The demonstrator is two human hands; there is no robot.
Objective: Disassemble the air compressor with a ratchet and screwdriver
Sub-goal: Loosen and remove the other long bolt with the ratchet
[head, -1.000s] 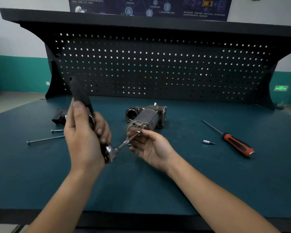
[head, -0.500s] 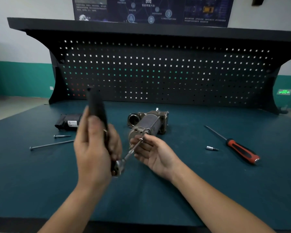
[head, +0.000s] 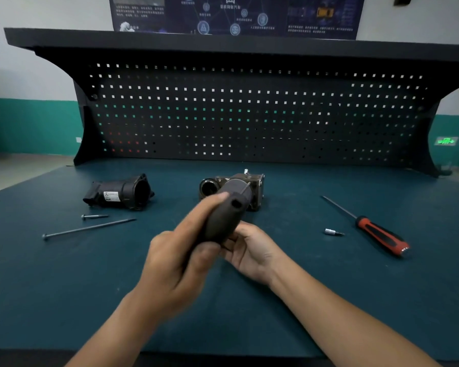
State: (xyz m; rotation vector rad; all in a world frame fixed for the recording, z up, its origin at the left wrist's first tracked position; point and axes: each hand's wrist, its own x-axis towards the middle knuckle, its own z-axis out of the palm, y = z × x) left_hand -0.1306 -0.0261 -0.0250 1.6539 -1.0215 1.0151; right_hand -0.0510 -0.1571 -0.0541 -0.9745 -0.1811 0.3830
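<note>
The air compressor (head: 253,188), a metal block with a grey motor cylinder, lies mid-table behind my hands. My left hand (head: 178,263) grips the black handle of the ratchet (head: 223,221), which leans to the right over the compressor's near end; the ratchet head is hidden. My right hand (head: 252,250) is cupped just behind the handle with fingers curled, and what it holds is hidden. The red-and-black screwdriver (head: 379,235) lies on the mat to the right.
A black plastic cover (head: 117,193) lies at the left, with a short bolt (head: 94,216) and a long bolt (head: 88,229) in front of it. A small socket bit (head: 333,232) lies beside the screwdriver. The pegboard back wall (head: 249,115) stands behind the green mat (head: 64,287).
My left hand swung the ratchet handle from upright at the left over to the right, so it covers the compressor's end and my right fingers. The camera view shifted down.
</note>
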